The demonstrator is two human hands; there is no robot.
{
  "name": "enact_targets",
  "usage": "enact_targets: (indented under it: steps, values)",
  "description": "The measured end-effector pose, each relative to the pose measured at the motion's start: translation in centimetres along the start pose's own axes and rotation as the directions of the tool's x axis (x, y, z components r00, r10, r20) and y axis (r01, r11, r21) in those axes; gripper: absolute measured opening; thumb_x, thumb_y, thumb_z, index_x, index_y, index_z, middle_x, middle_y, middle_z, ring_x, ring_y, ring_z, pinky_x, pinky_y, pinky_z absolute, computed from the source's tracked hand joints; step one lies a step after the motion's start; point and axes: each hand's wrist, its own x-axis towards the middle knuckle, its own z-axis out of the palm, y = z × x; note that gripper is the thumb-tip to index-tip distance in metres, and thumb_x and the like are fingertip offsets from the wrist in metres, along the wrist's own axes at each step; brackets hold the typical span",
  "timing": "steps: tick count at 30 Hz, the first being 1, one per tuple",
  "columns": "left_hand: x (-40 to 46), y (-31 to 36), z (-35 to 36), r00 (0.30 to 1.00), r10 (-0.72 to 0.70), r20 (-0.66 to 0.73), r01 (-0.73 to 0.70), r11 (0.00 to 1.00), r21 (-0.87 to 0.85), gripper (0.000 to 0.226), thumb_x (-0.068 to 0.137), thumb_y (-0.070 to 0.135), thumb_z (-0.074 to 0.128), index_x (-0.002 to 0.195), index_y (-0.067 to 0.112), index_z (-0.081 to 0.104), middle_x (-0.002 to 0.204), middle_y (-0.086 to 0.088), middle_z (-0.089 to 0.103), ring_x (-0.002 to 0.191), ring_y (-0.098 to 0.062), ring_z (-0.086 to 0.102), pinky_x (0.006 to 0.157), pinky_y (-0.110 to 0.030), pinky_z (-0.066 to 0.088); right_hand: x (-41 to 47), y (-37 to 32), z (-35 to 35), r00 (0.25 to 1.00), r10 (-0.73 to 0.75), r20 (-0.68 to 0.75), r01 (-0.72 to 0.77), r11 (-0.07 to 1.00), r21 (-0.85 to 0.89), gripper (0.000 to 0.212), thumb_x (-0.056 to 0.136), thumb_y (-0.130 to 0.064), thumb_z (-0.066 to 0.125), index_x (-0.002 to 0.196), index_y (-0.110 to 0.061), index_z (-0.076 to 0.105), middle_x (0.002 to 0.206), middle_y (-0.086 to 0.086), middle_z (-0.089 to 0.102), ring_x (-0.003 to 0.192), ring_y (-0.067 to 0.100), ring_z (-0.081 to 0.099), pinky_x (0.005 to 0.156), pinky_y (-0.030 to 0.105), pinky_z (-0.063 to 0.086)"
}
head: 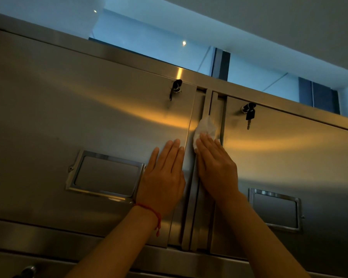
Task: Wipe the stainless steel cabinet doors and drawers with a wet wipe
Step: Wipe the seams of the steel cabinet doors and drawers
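- Right hand (216, 167), fingers straight, presses the white wet wipe (205, 128) onto the strip between two steel doors.
- Left hand (163, 177) rests flat on the left door (68, 93).
- No writing is readable.

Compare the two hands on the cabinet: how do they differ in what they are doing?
The right hand presses a white wet wipe against the vertical handle strip between the doors; the left hand has nothing under it and lies flat on the left door. The left wrist wears a red string bracelet; the right wrist is bare. Both hands have straight fingers pointing upward and rest on steel.
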Motion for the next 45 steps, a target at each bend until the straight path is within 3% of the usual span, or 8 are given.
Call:
enact_targets:
  steps: [3, 8, 14, 19, 25, 37, 40, 45]
  values:
    - [0.0, 0.0, -0.1, 1.0, 0.0, 0.001, 0.0, 1.0, 0.01, 0.052, 0.089, 0.025, 0.03, 0.129, -0.001, 0.051, 0.136, -0.021, 0.048, 0.126, -0.035, 0.045, 0.096, -0.054, 0.044, 0.5, -0.1, 0.1, 0.999, 0.032, 0.008, -0.032, 0.999, -0.002, 0.036, 0.073, 0.002, 0.076, 0.106, 0.01, 0.065, 0.112, 0.029, 0.061, 0.104, 0.04, 0.061, 0.091, 0.052, 0.041]
    - [0.0, 0.0, -0.2, 1.0, -0.008, 0.008, 0.008, 1.0, 0.001, 0.052, 0.089, 0.025, 0.03, 0.129, -0.001, 0.051, 0.136, -0.021, 0.048, 0.126, -0.034, 0.045, 0.095, -0.053, 0.044, -0.8, -0.4, -0.2, 1.0, -0.008, 0.023, 0.008, 1.0, 0.003, 0.036, 0.085, -0.015, 0.047, 0.106, 0.008, 0.065, 0.112, 0.028, 0.062, 0.104, 0.038, 0.061, 0.09, 0.051, 0.043]
    - [0.1, 0.1, -0.3, 1.0, -0.012, 0.008, 0.012, 1.0, 0.012, 0.052, 0.088, 0.024, 0.031, 0.129, -0.001, 0.052, 0.136, -0.02, 0.048, 0.127, -0.033, 0.045, 0.098, -0.053, 0.043, 1.1, 0.2, 0.0, 0.999, 0.037, 0.023, -0.038, 0.999, 0.007, 0.036, 0.074, 0.002, 0.075, 0.107, 0.011, 0.064, 0.113, 0.03, 0.061, 0.103, 0.042, 0.06, 0.09, 0.052, 0.04]
    - [0.1, 0.1, -0.3, 1.0, -0.012, -0.007, 0.012, 1.0, 0.016, 0.051, 0.088, 0.024, 0.031, 0.127, -0.001, 0.053, 0.134, -0.021, 0.049, 0.125, -0.034, 0.046, 0.096, -0.054, 0.044, -0.2, -0.4, 0.0, 0.999, 0.02, 0.031, -0.021, 1.0, 0.005, 0.036, 0.086, -0.016, 0.046, 0.106, 0.009, 0.065, 0.113, 0.028, 0.062, 0.104, 0.039, 0.061, 0.092, 0.051, 0.041]
    - [0.1, 0.1, -0.2, 1.0, 0.0, -0.017, 0.001, 0.999, 0.035, 0.052, 0.088, 0.025, 0.031, 0.127, -0.001, 0.053, 0.134, -0.021, 0.05, 0.125, -0.034, 0.047, 0.095, -0.054, 0.045, 1.5, 0.3, 0.3, 0.999, 0.038, 0.015, -0.038, 0.999, 0.0, 0.03, 0.083, -0.008, 0.062, 0.107, 0.009, 0.065, 0.114, 0.029, 0.061, 0.105, 0.04, 0.06, 0.092, 0.05, 0.04]
    - [0.0, 0.0, 0.0, 1.0, -0.003, -0.02, 0.004, 0.999, 0.046, 0.051, 0.088, 0.025, 0.032, 0.128, 0.0, 0.053, 0.135, -0.02, 0.049, 0.126, -0.032, 0.046, 0.099, -0.053, 0.042, 2.1, 0.3, 0.3, 1.0, 0.03, -0.001, -0.03, 1.0, -0.006, 0.038, 0.087, -0.016, 0.045, 0.107, 0.01, 0.064, 0.113, 0.029, 0.061, 0.103, 0.04, 0.061, 0.09, 0.049, 0.041]
    - [0.1, 0.0, 0.0, 1.0, -0.007, -0.014, 0.007, 0.999, 0.04, 0.052, 0.088, 0.025, 0.032, 0.128, 0.001, 0.053, 0.136, -0.02, 0.048, 0.126, -0.032, 0.046, 0.098, -0.053, 0.042, 1.9, 0.0, 0.5, 0.998, 0.065, -0.006, -0.065, 0.998, -0.004, 0.034, 0.086, -0.013, 0.054, 0.108, 0.01, 0.064, 0.114, 0.029, 0.061, 0.104, 0.041, 0.061, 0.09, 0.05, 0.042]
    - [0.1, 0.0, 0.0, 1.0, -0.009, -0.008, 0.009, 1.0, 0.026, 0.051, 0.088, 0.025, 0.031, 0.128, 0.0, 0.052, 0.135, -0.02, 0.049, 0.126, -0.033, 0.046, 0.095, -0.053, 0.045, 1.2, 0.2, 0.2, 1.0, -0.005, 0.006, 0.005, 0.999, -0.036, 0.038, 0.086, -0.017, 0.045, 0.106, 0.009, 0.065, 0.112, 0.028, 0.062, 0.103, 0.039, 0.062, 0.091, 0.048, 0.041]
